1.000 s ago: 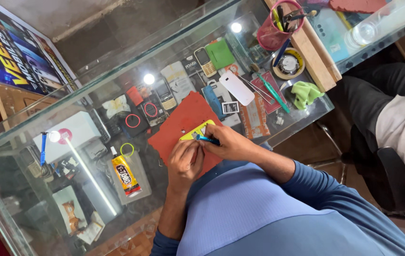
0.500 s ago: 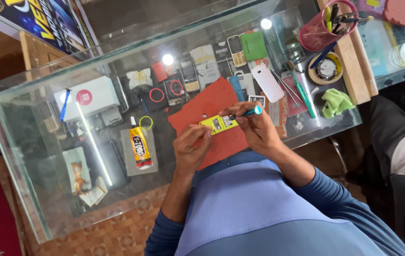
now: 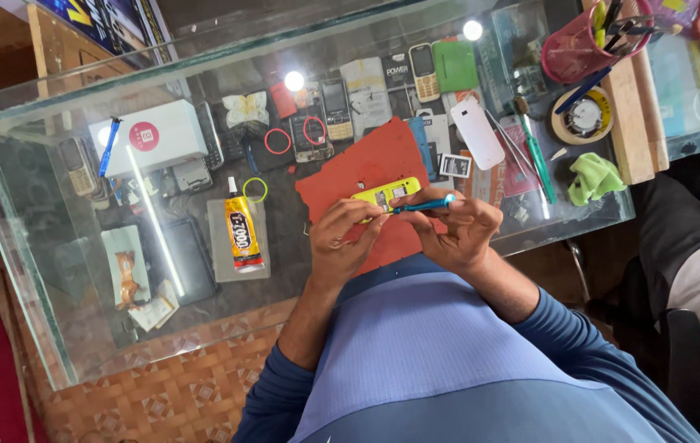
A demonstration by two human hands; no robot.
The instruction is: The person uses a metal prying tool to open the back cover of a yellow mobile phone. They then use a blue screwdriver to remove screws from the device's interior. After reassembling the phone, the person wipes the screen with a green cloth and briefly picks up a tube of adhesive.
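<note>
A small yellow phone [image 3: 387, 194] lies opened on a red mat [image 3: 358, 168] on the glass counter [image 3: 54, 328]. My left hand [image 3: 340, 239] steadies the phone's near end with its fingertips. My right hand [image 3: 460, 226] grips a slim blue screwdriver [image 3: 425, 203], held almost level with its tip pointing left onto the phone's body. Both hands sit close together at the mat's near edge, just above my blue shirt.
A yellow glue tube [image 3: 243, 234] lies left of the mat. A white box [image 3: 149, 135], a white phone [image 3: 477, 133], green-handled tools [image 3: 534, 156], a green cloth [image 3: 596, 176], a tape roll [image 3: 583, 119] and a pink tool cup [image 3: 575, 45] surround it. Another person [image 3: 698, 262] sits at right.
The camera view has shifted, so the counter sits more level in frame. Both hands stay on the yellow phone, and the screwdriver now lies flatter across it.
</note>
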